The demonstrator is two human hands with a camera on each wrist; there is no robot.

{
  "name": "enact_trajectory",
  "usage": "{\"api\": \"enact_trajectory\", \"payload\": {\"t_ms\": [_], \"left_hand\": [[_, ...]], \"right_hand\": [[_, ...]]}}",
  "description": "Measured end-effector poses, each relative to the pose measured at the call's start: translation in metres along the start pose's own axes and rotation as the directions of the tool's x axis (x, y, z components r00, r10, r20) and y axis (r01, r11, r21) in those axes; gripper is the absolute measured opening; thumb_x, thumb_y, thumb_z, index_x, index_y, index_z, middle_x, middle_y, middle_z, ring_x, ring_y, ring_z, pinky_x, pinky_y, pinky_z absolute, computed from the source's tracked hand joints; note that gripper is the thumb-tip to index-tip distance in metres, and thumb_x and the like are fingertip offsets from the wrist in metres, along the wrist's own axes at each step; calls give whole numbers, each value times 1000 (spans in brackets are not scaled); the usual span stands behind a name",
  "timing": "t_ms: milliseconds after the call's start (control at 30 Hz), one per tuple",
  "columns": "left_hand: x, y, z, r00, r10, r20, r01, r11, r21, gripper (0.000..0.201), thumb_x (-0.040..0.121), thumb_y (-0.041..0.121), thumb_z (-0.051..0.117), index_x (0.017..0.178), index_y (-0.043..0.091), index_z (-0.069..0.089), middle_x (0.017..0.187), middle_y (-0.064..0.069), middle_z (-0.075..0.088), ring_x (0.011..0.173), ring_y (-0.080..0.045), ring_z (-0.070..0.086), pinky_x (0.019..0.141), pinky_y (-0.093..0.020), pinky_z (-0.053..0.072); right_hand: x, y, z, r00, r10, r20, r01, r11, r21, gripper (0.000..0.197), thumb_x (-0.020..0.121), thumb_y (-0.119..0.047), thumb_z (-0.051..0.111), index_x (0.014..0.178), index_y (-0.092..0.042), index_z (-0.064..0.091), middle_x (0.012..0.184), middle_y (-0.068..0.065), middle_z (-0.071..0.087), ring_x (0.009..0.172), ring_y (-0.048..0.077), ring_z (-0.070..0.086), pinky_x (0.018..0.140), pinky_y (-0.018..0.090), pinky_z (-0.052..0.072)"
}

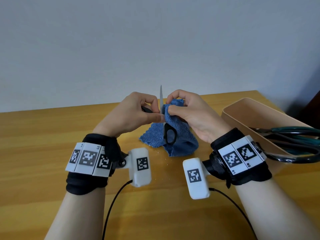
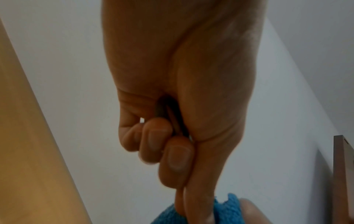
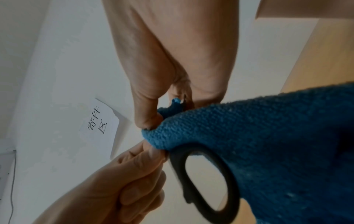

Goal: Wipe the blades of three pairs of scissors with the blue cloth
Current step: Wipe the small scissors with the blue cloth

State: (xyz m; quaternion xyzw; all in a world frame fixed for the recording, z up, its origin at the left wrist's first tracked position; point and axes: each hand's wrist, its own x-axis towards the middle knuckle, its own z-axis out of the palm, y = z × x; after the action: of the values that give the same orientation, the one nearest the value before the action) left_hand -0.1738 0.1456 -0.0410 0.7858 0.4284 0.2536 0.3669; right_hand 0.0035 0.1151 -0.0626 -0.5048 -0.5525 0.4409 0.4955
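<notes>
Wrist bands: each arm has a black band with white tags near the bottom of the head view. A white box [image 1: 140,166] sticks out from the left one and another white box [image 1: 196,177] from the right one.
Tabletop: the wooden tabletop [image 1: 43,135] fills the lower half of the head view.
Blue cloth: the blue cloth [image 1: 176,135] is in the middle of the head view. Its low end rests on the tabletop and its top is bunched up in the right hand.
Black scissors: the black scissors [image 1: 170,135] stand almost upright in the middle, held up off the tabletop. One black handle ring hangs low in front of the cloth. One thin blade points up between the two hands.
Left hand: the left hand [image 1: 136,113] is just left of the blade. Its fingers are curled tight and it grips the other black handle. The thumb tip touches the cloth.
Right hand: the right hand [image 1: 188,111] is just right of the blade. It pinches the cloth and presses it on the blade.
Box: a tan box [image 1: 242,108] sits at the right edge of the head view.
Other scissors: two more pairs with dark green handles [image 1: 294,134] lie in the box, and their rings poke out over its near end.
Wall: a plain pale wall [image 1: 155,40] fills the top of the head view.
</notes>
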Motion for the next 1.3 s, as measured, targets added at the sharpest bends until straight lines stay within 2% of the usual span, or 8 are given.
{"api": "enact_trajectory", "payload": {"t_ms": [133, 333, 467, 567, 733, 900, 1100, 1300], "left_hand": [[-1, 0, -3, 1000, 1, -3, -1, 1000, -11, 27, 83, 18, 81, 74, 2, 63, 67, -22, 60, 53, -9, 42, 53, -14, 36], [-2, 0, -3, 1000, -15, 13, 15, 1000, 12, 28, 83, 24, 82, 72, 6, 63, 60, -7, 56, 53, -10, 38, 53, -16, 33], [-2, -1, -4, 1000, -8, 5, 8, 1000, 5, 26, 83, 21, 81, 75, 4, 65, 69, -20, 65, 59, -13, 45, 61, -24, 39], [-2, 0, -4, 1000, 1, 6, -1, 1000, -6, 26, 84, 20, 81, 76, 2, 64, 69, -21, 64, 60, -15, 44, 62, -27, 38], [-1, -2, -5, 1000, -8, 7, 8, 1000, 11, 26, 83, 23, 82, 74, 5, 65, 58, -1, 61, 54, -8, 45, 57, -18, 40], [-1, -2, -5, 1000, 7, 1, -7, 1000, 9, 24, 83, 20, 81, 75, 4, 65, 68, -14, 67, 55, -8, 48, 56, -15, 40], [-1, -1, -4, 999, -6, 31, 6, 1000, 2, 28, 83, 23, 82, 73, 4, 63, 62, -16, 54, 56, -14, 36, 54, -20, 32], [-2, -1, -3, 1000, -14, 25, 14, 1000, -5, 28, 83, 24, 82, 72, 6, 63, 56, -1, 52, 54, -15, 34, 54, -23, 30]], "right_hand": [[1, 1, 1, 1000, -7, 17, 7, 1000, 23, 16, 85, -1, 67, 86, -17, 65, 89, 10, 64, 76, 19, 60, 69, 33, 52], [1, 1, 3, 1000, -6, -17, 5, 999, -49, 17, 85, -2, 60, 86, -18, 65, 74, 2, 56, 63, 12, 51, 60, 28, 45], [0, 1, 1, 1000, -11, 21, 11, 1000, 3, 16, 85, -1, 66, 89, -17, 65, 87, 9, 63, 75, 20, 60, 69, 36, 53], [0, 1, 3, 999, -31, -20, 31, 999, -20, 15, 84, -3, 67, 85, -17, 64, 79, 4, 62, 70, 15, 58, 66, 33, 51], [0, 0, 4, 999, -28, -37, 26, 999, -34, 16, 85, -1, 62, 85, -17, 65, 71, -1, 59, 61, 10, 54, 59, 27, 48], [0, 0, 2, 999, -39, 6, 39, 999, -31, 15, 85, -2, 66, 86, -17, 64, 82, 3, 63, 71, 13, 59, 68, 32, 52], [0, 1, 2, 1000, -31, -4, 31, 997, -70, 16, 85, -2, 61, 84, -18, 64, 67, -6, 57, 56, 4, 53, 56, 21, 46], [0, 0, 2, 999, -34, -10, 33, 996, -77, 14, 85, -5, 64, 83, -19, 64, 74, -3, 60, 64, 9, 56, 62, 26, 48]]}}
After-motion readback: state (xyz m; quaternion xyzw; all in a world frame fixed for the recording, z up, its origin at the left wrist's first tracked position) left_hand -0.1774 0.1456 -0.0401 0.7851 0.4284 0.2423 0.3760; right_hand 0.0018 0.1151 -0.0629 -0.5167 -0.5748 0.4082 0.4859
